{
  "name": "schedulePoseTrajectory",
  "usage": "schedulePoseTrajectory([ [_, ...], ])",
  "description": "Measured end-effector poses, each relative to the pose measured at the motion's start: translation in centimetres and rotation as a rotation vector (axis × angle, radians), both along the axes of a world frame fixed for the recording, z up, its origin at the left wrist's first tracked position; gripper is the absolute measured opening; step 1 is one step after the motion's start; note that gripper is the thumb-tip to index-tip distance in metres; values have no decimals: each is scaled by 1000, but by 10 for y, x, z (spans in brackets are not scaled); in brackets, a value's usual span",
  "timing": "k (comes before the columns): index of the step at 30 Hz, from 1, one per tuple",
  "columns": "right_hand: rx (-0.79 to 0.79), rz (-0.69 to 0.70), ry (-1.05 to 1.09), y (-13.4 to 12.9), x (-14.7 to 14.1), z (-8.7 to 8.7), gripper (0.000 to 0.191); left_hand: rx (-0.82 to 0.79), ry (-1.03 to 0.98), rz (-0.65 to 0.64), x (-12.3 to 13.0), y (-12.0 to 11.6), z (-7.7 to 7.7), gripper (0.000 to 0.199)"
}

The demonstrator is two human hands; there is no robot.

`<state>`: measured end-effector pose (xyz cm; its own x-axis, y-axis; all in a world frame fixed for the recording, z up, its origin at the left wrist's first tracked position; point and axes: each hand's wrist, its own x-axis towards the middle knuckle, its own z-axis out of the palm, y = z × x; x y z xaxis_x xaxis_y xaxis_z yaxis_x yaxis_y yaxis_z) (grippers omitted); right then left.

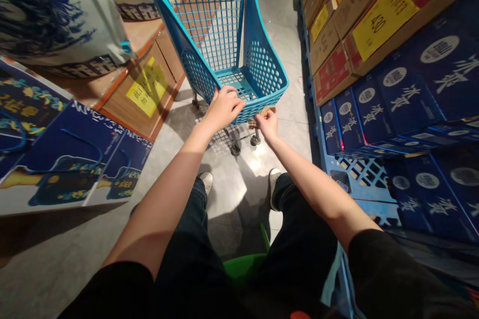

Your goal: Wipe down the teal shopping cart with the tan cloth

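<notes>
A blue plastic shopping cart (269, 55) stands in front of me, its latticed basket open at the top. My left hand (224, 107) is closed over the cart's near rim, the fingertips hooked over the edge. Lower and to the right, my right hand (267, 122) pinches a brown cloth (270, 109) against the outside of the basket, just under the rim. Part of the cloth is hidden behind the fingers. Below the basket the small dark wheels (235, 149) rest on the floor.
Blue boxes (404, 92) and cartons with yellow signs (385, 21) are stacked on blue pallets to the right. At left are large blue-and-white jars (56, 15) on a wooden stand (123, 114), with printed boxes (75, 159) nearer. A green seat (243, 266) shows between my legs.
</notes>
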<state>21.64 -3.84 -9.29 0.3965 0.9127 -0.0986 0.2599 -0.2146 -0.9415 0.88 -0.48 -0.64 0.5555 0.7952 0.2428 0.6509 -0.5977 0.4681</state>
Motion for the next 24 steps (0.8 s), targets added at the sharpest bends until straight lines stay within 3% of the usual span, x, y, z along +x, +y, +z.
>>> schedulePoseTrajectory([
  [2,-47,27,93,-5,-17,-2,26,9,9,-5,0,-1,0,36],
  [4,-81,19,189,-6,-15,3,28,22,18,-11,-2,0,0,36],
  [8,-77,-295,344,2,31,16,33,30,31,-20,-4,0,0,35],
  [10,-74,-384,355,7,50,18,32,27,27,-24,-2,-1,1,35],
  [13,-100,-228,269,6,46,12,26,26,14,-36,3,-5,1,37],
  [19,-160,265,223,-16,-17,-7,17,33,-1,-14,3,-4,0,37],
  [21,-208,246,257,-18,-18,-7,20,42,3,-12,1,-4,0,37],
  [24,-234,-23,255,-11,10,-3,30,54,29,-22,0,-6,2,37],
])
